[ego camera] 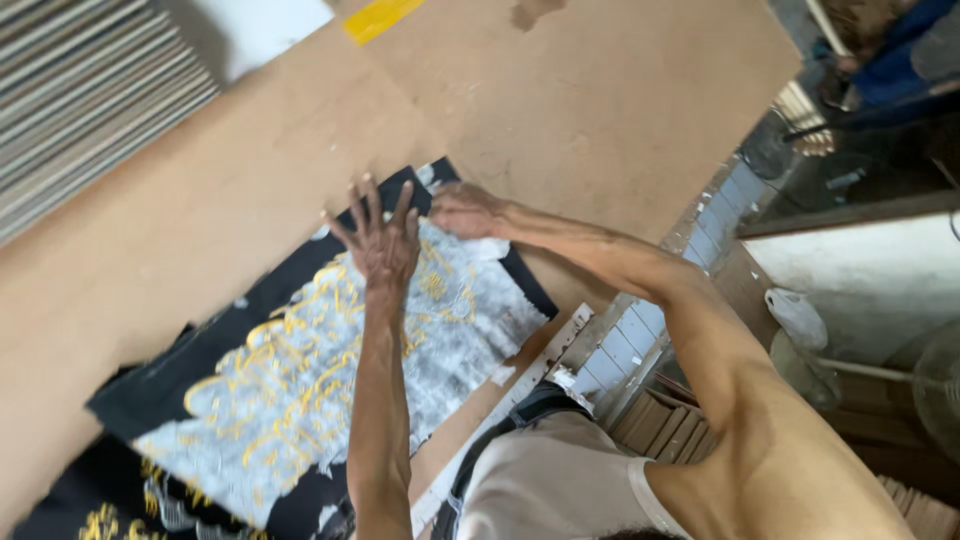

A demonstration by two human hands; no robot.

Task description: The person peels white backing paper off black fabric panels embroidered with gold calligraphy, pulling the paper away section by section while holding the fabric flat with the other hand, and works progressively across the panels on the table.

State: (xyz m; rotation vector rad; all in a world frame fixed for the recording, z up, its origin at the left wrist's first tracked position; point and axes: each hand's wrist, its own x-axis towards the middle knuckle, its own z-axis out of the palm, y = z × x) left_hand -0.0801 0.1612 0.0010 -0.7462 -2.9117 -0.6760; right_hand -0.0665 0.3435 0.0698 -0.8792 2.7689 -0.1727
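We had both hands on the black sheet point(300, 370), which lay flat on the brown board table point(180, 230) and carried raised gold lettering over a patchy silver-white ground. Our left hand point(380, 235) was spread wide, fingers apart, palm pressed down on the upper part of the design. Our right hand point(462, 210) was curled at the sheet's far corner; whether it pinched the edge or only pushed on it we could not tell.

We judged the risk to be smearing or creasing: the silver ground already looked uneven and flaky near the edges, and a palm dragged across it could lift more. A pull at the corner against the pinning hand could wrinkle or tear the sheet.

A second dark printed sheet point(110, 510) lay beneath, near us. A stack of boards point(80, 90) stood at far left.
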